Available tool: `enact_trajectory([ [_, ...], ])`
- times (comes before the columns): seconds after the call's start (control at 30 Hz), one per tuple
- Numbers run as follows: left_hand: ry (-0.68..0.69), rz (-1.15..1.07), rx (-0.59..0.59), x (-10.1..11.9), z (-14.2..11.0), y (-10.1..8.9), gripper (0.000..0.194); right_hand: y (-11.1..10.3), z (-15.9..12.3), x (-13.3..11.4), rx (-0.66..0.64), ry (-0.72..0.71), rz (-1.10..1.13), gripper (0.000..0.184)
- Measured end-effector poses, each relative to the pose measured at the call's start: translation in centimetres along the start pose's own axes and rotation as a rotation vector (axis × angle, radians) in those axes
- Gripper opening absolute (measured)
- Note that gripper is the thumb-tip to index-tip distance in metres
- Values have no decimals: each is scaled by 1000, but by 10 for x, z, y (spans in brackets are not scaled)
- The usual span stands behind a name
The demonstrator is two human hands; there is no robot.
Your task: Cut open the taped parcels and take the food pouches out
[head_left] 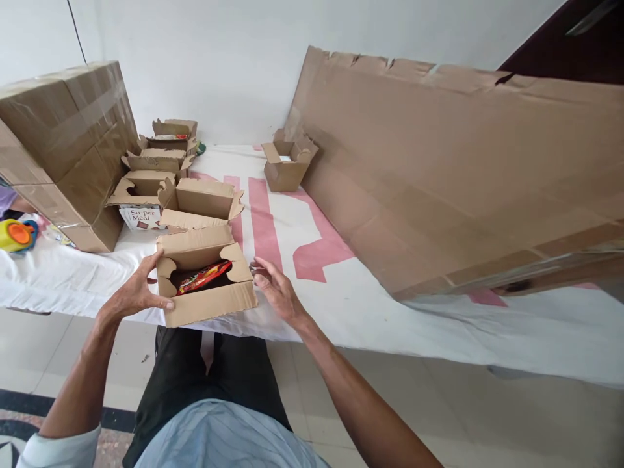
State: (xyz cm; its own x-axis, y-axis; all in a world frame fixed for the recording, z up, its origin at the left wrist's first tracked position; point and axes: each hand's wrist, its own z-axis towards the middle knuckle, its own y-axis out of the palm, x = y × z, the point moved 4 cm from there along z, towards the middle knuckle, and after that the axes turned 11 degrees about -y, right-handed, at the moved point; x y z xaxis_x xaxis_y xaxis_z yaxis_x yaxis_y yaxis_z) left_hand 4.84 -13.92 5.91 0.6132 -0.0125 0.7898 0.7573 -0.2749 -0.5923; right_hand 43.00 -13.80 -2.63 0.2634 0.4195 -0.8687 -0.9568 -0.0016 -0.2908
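Note:
Directly in front of me, at the table's near edge, is a cardboard box [209,309] with its flaps raised. Inside it lies a shiny red snack packet [203,278], partly covered by the box walls. My left hand [138,289] grips the box's left side, thumb on the near corner and fingers at the far one. To the right of the box, my right hand [277,291] has its fingers apart and holds nothing. Its fingertips are close to the box's right flap; whether they touch it I cannot tell. Behind stands another opened box [202,201].
Several opened boxes [151,162] line the left, one printed "Super Meal" [141,218]. A large taped carton [63,143] stands beyond them. One small box [287,166] sits further back. A big cardboard sheet [439,175] leans on the right. A yellow-orange toy [18,235] lies far left.

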Motion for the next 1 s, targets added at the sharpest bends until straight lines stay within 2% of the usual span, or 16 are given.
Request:
enact_trajectory([
  [0.07,3,10,2,0,-1,-2,139,16,6,-19,-43,6,27,71],
  [0.17,13,29,-12,-3,-3,-8,136,30,4,-42,-73,0,-54,76],
  [0.33,74,69,-42,-5,-1,-14,129,30,-3,-55,-85,29,-208,86],
  [0.47,95,96,-64,2,3,-12,127,31,14,-61,-97,19,-317,95],
  [0.53,85,115,-70,5,4,-11,126,33,23,-62,-116,42,-387,94],
  [0.67,39,126,-57,6,3,-11,127,32,32,-66,-144,56,-504,71],
  [0.73,19,118,-51,5,3,-11,128,29,32,-70,-147,61,-505,66],
  [0.9,17,118,-45,5,7,-11,128,34,39,-90,-207,116,-557,89],
  [1.0,34,121,-31,6,8,-11,124,43,47,-97,-267,126,-627,86],
])
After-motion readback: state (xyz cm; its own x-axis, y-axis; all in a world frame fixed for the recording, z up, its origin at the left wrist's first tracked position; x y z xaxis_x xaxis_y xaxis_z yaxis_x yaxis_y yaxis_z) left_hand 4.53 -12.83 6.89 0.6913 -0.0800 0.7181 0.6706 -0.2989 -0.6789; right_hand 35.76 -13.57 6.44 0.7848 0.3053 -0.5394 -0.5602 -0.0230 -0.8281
